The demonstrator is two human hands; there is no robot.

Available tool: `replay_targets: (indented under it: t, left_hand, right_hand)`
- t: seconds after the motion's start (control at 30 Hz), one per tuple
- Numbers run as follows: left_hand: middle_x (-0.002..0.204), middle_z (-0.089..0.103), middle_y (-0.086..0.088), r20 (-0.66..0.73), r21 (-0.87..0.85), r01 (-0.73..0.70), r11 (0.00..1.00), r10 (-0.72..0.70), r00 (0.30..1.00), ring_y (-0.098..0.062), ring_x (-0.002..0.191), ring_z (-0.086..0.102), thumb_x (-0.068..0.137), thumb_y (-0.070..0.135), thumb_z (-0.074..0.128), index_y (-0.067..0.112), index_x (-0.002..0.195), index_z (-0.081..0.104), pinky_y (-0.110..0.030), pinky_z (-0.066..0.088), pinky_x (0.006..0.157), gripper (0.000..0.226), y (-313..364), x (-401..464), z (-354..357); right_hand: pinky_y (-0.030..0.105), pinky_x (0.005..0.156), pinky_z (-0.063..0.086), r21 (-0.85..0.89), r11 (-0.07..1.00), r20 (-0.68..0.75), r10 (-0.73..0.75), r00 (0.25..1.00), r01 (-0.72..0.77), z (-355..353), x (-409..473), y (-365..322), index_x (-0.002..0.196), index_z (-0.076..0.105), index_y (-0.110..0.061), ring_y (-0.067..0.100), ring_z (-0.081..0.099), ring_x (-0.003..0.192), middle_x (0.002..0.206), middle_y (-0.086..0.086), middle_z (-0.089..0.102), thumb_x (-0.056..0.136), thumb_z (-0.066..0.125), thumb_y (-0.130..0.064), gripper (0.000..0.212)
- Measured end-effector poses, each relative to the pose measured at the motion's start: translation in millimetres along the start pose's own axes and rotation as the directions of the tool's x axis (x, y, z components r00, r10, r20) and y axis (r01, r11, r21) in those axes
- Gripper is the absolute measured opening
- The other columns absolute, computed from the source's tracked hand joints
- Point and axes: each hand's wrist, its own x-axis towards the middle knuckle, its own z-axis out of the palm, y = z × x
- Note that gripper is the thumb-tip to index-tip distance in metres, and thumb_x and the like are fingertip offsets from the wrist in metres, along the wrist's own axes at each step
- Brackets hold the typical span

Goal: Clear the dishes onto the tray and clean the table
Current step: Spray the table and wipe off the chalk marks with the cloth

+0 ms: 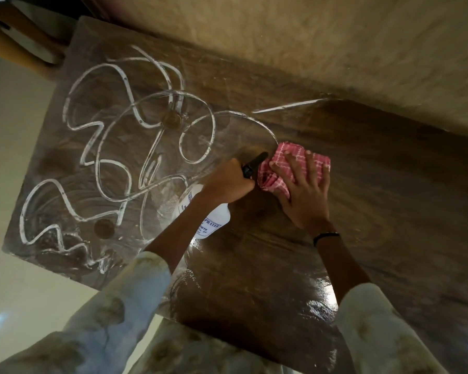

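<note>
Dark wood-grain table (pixel 349 198) fills the view, with white foamy squiggles (pixel 106 147) looping over its far-left part. Her left hand (pixel 224 182) is wrapped around the black trigger head of a white spray bottle (pixel 214 217); its label shows "PRAYER" and some digits too small to read. Just beside it, the right hand (pixel 305 190) lies flat, fingers spread, pressing a pink checked cloth (pixel 295 166) onto the tabletop.

You pressed a soft checked cloth (pixel 295 168) on the glossy wood-grain table (pixel 362 211); the white plastic bottle (pixel 214 220) looked smooth.
</note>
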Motion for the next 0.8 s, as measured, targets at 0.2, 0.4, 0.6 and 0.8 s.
replay_targets:
  t: [0.2, 0.4, 0.6, 0.8]
  left_hand:
    - [0.050, 0.044, 0.000, 0.012, -0.021, -0.026, 0.999, 0.027, 1.000, -0.014, 0.047, 0.044, 0.078, 0.009, 0.060, 0.015, 0.055, 0.046, -0.024, 0.031, 0.049, 0.027, 21.8, 23.6, -4.3]
    - [0.053, 0.043, -0.003, 0.037, 0.017, -0.037, 0.999, 0.036, 0.999, -0.018, 0.050, 0.044, 0.077, 0.007, 0.058, 0.011, 0.059, 0.044, -0.024, 0.032, 0.050, 0.023, 27.5, 39.8, -14.2]
    - [0.064, 0.051, -0.003, -0.021, 0.032, -0.015, 0.999, 0.016, 1.000, -0.018, 0.061, 0.054, 0.078, 0.011, 0.061, 0.003, 0.088, 0.059, -0.027, 0.043, 0.055, 0.013, 15.8, 49.5, -26.7]
    - [0.060, 0.053, -0.004, -0.041, -0.002, -0.011, 1.000, 0.010, 0.999, -0.019, 0.056, 0.054, 0.078, 0.011, 0.060, 0.003, 0.086, 0.062, -0.029, 0.043, 0.055, 0.011, 3.9, 50.8, -42.1]
  right_hand:
    - [0.062, 0.114, 0.003, -0.026, 1.000, -0.022, -0.015, 1.000, 0.014, 5.3, 1.1, 3.5, 0.147, 0.022, -0.039, 0.036, 0.010, 0.146, 0.157, 0.003, 0.024, 0.094, 0.030, -0.059, 0.056]
    - [0.063, 0.113, 0.005, -0.050, 0.998, 0.001, -0.025, 1.000, 0.025, -3.0, 15.9, 23.6, 0.146, 0.025, -0.041, 0.034, 0.007, 0.147, 0.158, 0.001, 0.021, 0.094, 0.030, -0.060, 0.055]
    - [0.067, 0.110, -0.002, 0.000, 0.987, -0.031, 0.163, 0.986, -0.163, -27.0, 96.8, 45.4, 0.147, 0.030, -0.035, 0.039, 0.005, 0.146, 0.159, 0.005, 0.019, 0.094, 0.031, -0.057, 0.057]
    - [0.070, 0.110, -0.001, -0.014, 1.000, -0.028, 0.017, 0.999, -0.017, -16.5, 139.1, -13.0, 0.148, 0.026, -0.034, 0.040, 0.005, 0.146, 0.159, 0.006, 0.018, 0.096, 0.040, -0.049, 0.056]
